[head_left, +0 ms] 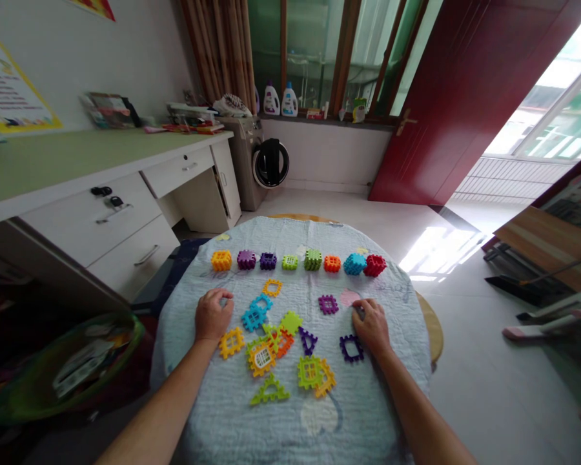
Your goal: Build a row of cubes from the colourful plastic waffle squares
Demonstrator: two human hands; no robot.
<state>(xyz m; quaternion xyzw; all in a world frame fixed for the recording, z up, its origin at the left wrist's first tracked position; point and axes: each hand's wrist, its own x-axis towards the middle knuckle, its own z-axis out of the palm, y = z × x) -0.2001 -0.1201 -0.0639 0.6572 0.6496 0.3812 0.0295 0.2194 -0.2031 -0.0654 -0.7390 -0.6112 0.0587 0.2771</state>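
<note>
My left hand point(214, 314) rests on the cloth at the left with its fingers curled in, and nothing shows in it. Nearest to it are a yellow-orange square frame point(231, 343) and blue interlocking plastic pieces point(254, 317). On the right, my right hand point(372, 326) lies with fingers likewise curled, no piece visible in it. A dark purple square frame point(341, 349) lies just beside its wrist, and a purple window piece point(328, 304) is farther left. Between the hands lie a dark purple triangle point(308, 341), a green triangle point(270, 391) and an overlapping green-yellow pair point(310, 372).
Stacks of pieces sorted by colour, from a yellow stack point(221, 260) to a red stack point(375, 265), line the far side of the cloth-covered round table point(213, 413). A desk point(101, 155) stands left, a washing machine point(252, 161) behind, and a red door point(436, 97) right.
</note>
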